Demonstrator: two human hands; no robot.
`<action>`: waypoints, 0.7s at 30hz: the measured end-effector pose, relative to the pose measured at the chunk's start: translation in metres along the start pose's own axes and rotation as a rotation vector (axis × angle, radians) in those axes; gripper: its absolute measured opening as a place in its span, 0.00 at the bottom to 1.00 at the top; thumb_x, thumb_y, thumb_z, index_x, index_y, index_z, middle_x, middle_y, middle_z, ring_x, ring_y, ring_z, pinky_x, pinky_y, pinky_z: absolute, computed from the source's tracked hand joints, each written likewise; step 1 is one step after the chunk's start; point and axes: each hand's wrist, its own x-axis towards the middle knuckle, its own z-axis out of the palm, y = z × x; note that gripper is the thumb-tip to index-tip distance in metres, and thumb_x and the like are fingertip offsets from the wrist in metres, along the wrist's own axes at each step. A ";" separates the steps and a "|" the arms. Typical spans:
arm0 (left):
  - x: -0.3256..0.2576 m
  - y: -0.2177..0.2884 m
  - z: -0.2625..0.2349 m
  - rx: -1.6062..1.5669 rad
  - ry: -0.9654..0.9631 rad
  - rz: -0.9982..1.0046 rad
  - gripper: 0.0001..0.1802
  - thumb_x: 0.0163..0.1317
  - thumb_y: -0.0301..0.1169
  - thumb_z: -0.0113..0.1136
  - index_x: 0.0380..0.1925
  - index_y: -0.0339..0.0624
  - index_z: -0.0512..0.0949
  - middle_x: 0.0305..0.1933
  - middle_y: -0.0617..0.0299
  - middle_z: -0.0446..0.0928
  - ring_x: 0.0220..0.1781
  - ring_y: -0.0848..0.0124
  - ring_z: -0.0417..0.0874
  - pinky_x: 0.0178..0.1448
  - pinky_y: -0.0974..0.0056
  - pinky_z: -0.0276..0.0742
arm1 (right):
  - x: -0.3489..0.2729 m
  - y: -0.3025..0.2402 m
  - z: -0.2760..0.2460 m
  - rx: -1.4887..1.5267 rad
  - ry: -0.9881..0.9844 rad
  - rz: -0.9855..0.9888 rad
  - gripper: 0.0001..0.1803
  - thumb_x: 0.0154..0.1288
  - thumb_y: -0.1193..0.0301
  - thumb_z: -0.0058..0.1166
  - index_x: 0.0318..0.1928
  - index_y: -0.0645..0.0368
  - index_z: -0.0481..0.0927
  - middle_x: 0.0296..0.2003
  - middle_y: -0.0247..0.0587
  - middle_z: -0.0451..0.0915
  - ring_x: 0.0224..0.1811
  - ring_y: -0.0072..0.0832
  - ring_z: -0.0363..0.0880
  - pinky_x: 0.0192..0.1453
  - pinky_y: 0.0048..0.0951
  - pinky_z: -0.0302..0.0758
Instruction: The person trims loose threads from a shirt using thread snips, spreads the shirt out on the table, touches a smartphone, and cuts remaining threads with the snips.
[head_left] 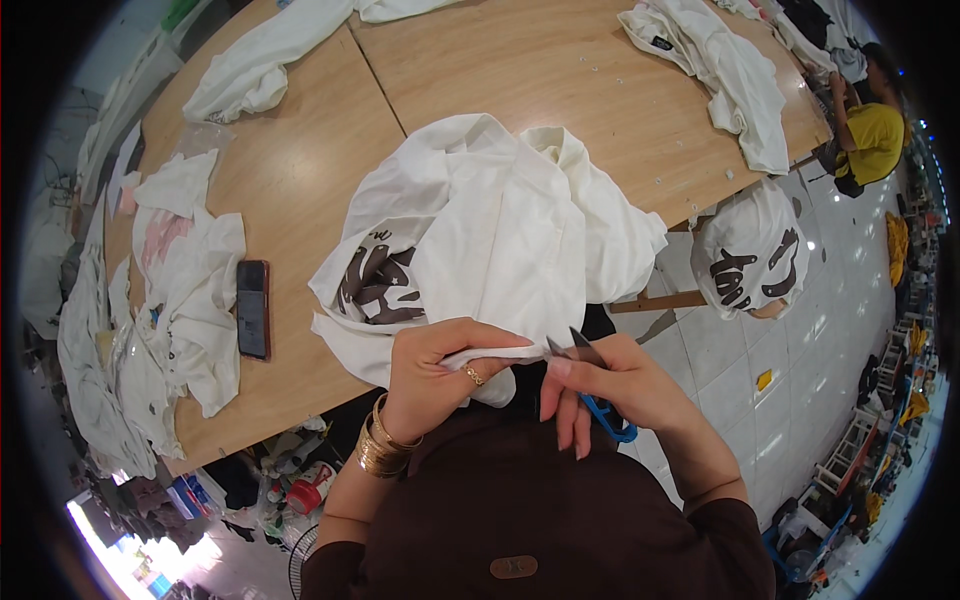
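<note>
A white garment [490, 220] with a dark brown print lies bunched over the table's near edge in front of me. My left hand [425, 365], wearing a ring and several gold bangles, pinches a folded edge of that cloth. Close beside it, my right hand [600, 375] holds small scissors [612, 418] with blue handles and dark blades. The blades point up and left, parted near the end of the pinched edge. Whether they touch the cloth I cannot tell.
The wooden table [300, 200] carries a phone [254, 310], white cloth pieces [190, 300] at left and a white garment [715, 75] at far right. A printed white cloth bundle [750, 250] sits beyond the right edge. A person in yellow [872, 140] is at the far right.
</note>
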 end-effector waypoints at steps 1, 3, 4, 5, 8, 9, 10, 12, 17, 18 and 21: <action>0.000 0.000 0.000 0.014 0.002 0.007 0.11 0.51 0.18 0.59 0.35 0.38 0.82 0.34 0.60 0.82 0.35 0.76 0.82 0.40 0.74 0.75 | -0.001 -0.002 0.000 -0.044 -0.023 0.024 0.23 0.69 0.59 0.42 0.30 0.69 0.75 0.16 0.44 0.76 0.16 0.27 0.78 0.22 0.20 0.71; 0.000 0.000 0.000 0.011 0.005 0.013 0.11 0.51 0.18 0.59 0.35 0.38 0.82 0.34 0.60 0.82 0.35 0.76 0.82 0.40 0.74 0.75 | -0.001 -0.003 0.000 -0.088 -0.045 0.047 0.23 0.69 0.59 0.42 0.29 0.69 0.76 0.15 0.44 0.76 0.15 0.27 0.77 0.21 0.20 0.71; 0.000 0.000 0.000 0.009 0.008 0.019 0.11 0.51 0.18 0.59 0.35 0.38 0.82 0.34 0.60 0.82 0.35 0.76 0.82 0.40 0.74 0.75 | 0.000 -0.003 0.001 -0.098 -0.058 0.054 0.23 0.69 0.59 0.42 0.29 0.69 0.76 0.15 0.43 0.76 0.14 0.25 0.76 0.21 0.19 0.71; 0.000 0.000 0.000 0.009 0.008 0.019 0.11 0.51 0.18 0.59 0.35 0.38 0.82 0.34 0.60 0.82 0.35 0.76 0.82 0.40 0.74 0.75 | 0.000 -0.004 0.001 -0.109 -0.071 0.062 0.24 0.69 0.59 0.43 0.28 0.69 0.76 0.14 0.42 0.75 0.13 0.24 0.76 0.21 0.19 0.70; -0.001 -0.001 -0.001 -0.006 -0.001 0.003 0.11 0.50 0.18 0.59 0.35 0.39 0.82 0.33 0.60 0.82 0.35 0.76 0.82 0.39 0.74 0.74 | -0.002 -0.006 0.002 -0.100 0.014 0.011 0.16 0.66 0.64 0.48 0.31 0.66 0.77 0.16 0.38 0.76 0.13 0.20 0.72 0.21 0.17 0.67; 0.000 0.001 -0.001 0.000 -0.013 0.001 0.11 0.50 0.18 0.59 0.35 0.38 0.82 0.33 0.60 0.82 0.34 0.77 0.81 0.39 0.74 0.74 | -0.001 -0.004 0.004 -0.100 0.014 0.010 0.16 0.66 0.64 0.48 0.31 0.66 0.77 0.16 0.38 0.76 0.13 0.20 0.72 0.21 0.17 0.67; 0.000 0.002 0.000 0.007 -0.025 -0.001 0.11 0.50 0.18 0.59 0.35 0.38 0.82 0.33 0.60 0.82 0.34 0.77 0.81 0.39 0.73 0.74 | 0.000 0.000 0.008 -0.302 0.226 -0.227 0.11 0.64 0.67 0.52 0.33 0.64 0.78 0.17 0.36 0.76 0.14 0.17 0.71 0.21 0.17 0.65; 0.000 0.001 0.000 0.018 -0.035 0.004 0.10 0.50 0.19 0.59 0.34 0.38 0.82 0.33 0.60 0.82 0.34 0.77 0.81 0.39 0.73 0.74 | 0.000 0.002 0.010 -0.512 0.427 -0.469 0.07 0.57 0.73 0.59 0.37 0.58 0.78 0.17 0.32 0.73 0.18 0.15 0.68 0.21 0.20 0.62; 0.003 -0.001 0.001 0.076 -0.048 0.039 0.09 0.50 0.21 0.61 0.34 0.38 0.81 0.32 0.60 0.81 0.33 0.75 0.81 0.38 0.73 0.74 | 0.015 0.018 0.003 -0.913 0.457 -0.843 0.08 0.56 0.76 0.57 0.37 0.58 0.76 0.18 0.36 0.72 0.19 0.26 0.72 0.23 0.23 0.66; 0.003 -0.002 0.001 0.088 -0.053 0.042 0.09 0.50 0.22 0.62 0.34 0.38 0.81 0.32 0.61 0.81 0.33 0.75 0.81 0.38 0.73 0.74 | 0.017 0.019 0.001 -1.047 0.443 -0.978 0.09 0.55 0.78 0.56 0.37 0.58 0.75 0.19 0.37 0.73 0.19 0.31 0.73 0.23 0.24 0.68; 0.004 0.002 0.001 0.099 -0.071 0.016 0.09 0.50 0.22 0.62 0.34 0.38 0.81 0.32 0.61 0.81 0.32 0.75 0.80 0.37 0.73 0.73 | 0.020 0.023 -0.001 -1.062 0.469 -0.847 0.11 0.55 0.80 0.54 0.39 0.58 0.72 0.23 0.38 0.75 0.21 0.37 0.75 0.25 0.25 0.69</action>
